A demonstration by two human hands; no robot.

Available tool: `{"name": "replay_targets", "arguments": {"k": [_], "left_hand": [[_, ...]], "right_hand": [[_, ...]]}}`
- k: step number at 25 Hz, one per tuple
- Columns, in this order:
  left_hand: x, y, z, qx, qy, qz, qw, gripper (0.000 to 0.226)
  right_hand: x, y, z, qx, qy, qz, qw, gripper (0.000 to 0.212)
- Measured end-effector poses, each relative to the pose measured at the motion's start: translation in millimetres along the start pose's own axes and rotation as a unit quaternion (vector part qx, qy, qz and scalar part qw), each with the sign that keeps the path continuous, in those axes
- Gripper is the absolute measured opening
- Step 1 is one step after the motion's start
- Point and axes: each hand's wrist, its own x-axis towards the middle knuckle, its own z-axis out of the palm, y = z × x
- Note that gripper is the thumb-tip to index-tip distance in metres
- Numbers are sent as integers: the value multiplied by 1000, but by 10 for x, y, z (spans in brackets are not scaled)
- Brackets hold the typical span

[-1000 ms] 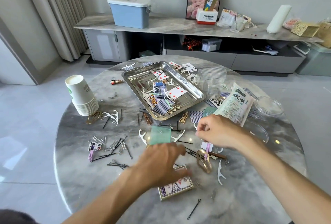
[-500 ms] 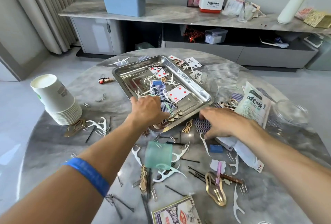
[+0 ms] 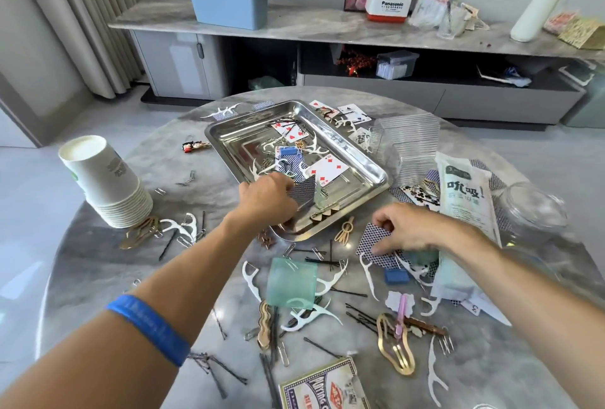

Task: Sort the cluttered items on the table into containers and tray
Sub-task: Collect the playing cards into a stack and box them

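Observation:
A steel tray (image 3: pixel 360 160) sits mid-table with playing cards, floss picks and clips inside. My left hand (image 3: pixel 266 196) reaches over its near corner, fingers curled on a blue-backed card (image 3: pixel 303 192) lying in the tray. Right of the tray, my right hand (image 3: pixel 415 228) pinches the edge of a blue-backed card (image 3: pixel 375 241) on a small pile on the table. Floss picks (image 3: pixel 366 274), black hairpins (image 3: pixel 319 261), paper clips and gold hair clips (image 3: pixel 393 349) are scattered across the near table.
A stack of paper cups (image 3: pixel 104 179) stands at the left. Clear ribbed containers (image 3: pixel 406 143), a white packet (image 3: pixel 465 192) and a clear round lid (image 3: pixel 533 205) crowd the right. A green translucent piece (image 3: pixel 291 282) and a card box (image 3: pixel 320 385) lie near me.
My left hand left the card box near me and went forward to the tray's near corner. My right hand shifted right and forward onto the blue-backed cards.

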Motion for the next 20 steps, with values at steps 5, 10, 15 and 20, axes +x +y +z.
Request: {"name": "replay_targets", "arguments": {"k": [5, 10, 15, 20], "left_hand": [[-242, -145, -410, -223, -20, -66, 972, 55], [-720, 54, -816, -509, -55, -96, 854, 24], [-943, -37, -842, -540, -157, -87, 822, 20], [-707, -475, -926, -573, -49, -179, 798, 29]], "right_hand": [[-349, -77, -381, 161, 103, -28, 981, 7], [-550, -863, -306, 475, 159, -98, 860, 8], [-258, -1458, 54, 450, 215, -114, 859, 14], [307, -1394, 193, 203, 260, -41, 943, 5]]}}
